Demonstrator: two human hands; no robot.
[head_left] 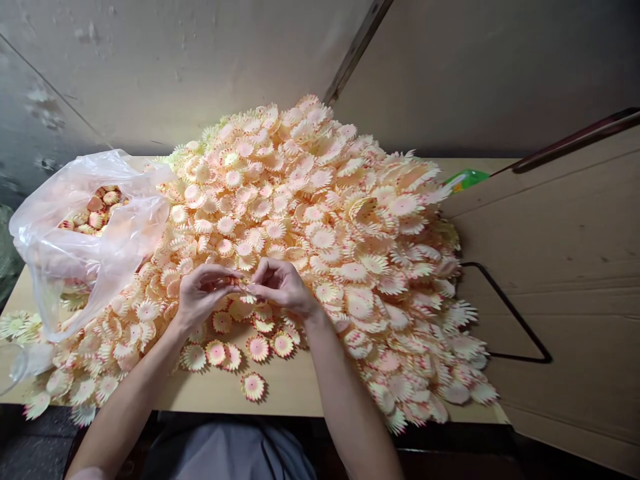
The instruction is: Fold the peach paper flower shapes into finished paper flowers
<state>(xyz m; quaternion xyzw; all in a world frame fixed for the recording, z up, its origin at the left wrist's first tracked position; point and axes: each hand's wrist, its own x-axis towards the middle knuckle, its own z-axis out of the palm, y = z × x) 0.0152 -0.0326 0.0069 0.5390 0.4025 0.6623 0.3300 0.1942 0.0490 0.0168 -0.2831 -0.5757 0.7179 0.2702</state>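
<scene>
While a cloudy plastic bag half-veils its contents at left, the left hand and right hand pinch a small, finger-hidden flower piece at centre, before heaped paper-like flowers crowding the table; rightward, a bent black rod and cropped cardboard.

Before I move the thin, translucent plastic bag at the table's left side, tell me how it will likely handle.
The bag should be floppy: its walls crumple and sag. It may spill if tipped, since small round cream-and-red pieces show through what looks like its open mouth. Its glossy sheen suggests slight slipperiness.
</scene>
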